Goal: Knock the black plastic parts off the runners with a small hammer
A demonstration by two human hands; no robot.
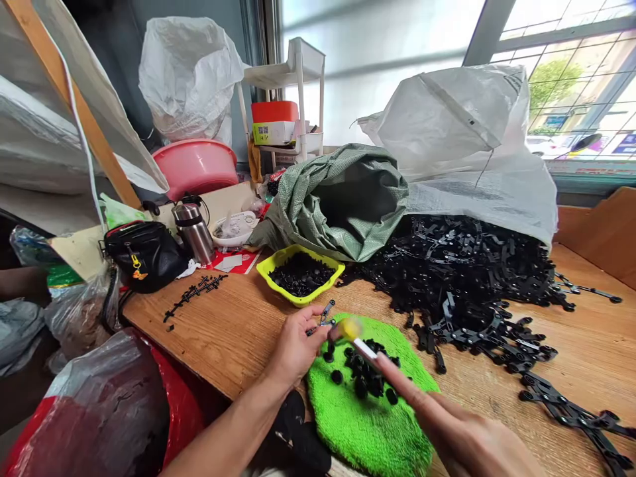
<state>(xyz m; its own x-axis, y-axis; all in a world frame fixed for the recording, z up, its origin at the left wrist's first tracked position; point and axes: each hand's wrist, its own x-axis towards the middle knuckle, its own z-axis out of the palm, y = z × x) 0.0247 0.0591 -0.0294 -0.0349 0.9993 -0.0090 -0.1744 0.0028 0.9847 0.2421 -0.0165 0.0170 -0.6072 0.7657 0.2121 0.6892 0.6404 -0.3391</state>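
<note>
At the top left edge of a green cloth, my left hand pinches a small black linkage part. My right hand is closed round the handle of a small hammer, index finger along it. The hammer's yellowish head is blurred and close beside my left fingertips; whether it touches the part cannot be made out. Loose round black pieces lie on the cloth below the hammer. Beyond the cloth, a yellow tray holds many small black pieces.
A large heap of black linkages covers the right side of the wooden table. Behind are a green woven sack and a white sack. A linkage strip, black bag and steel flask are at left.
</note>
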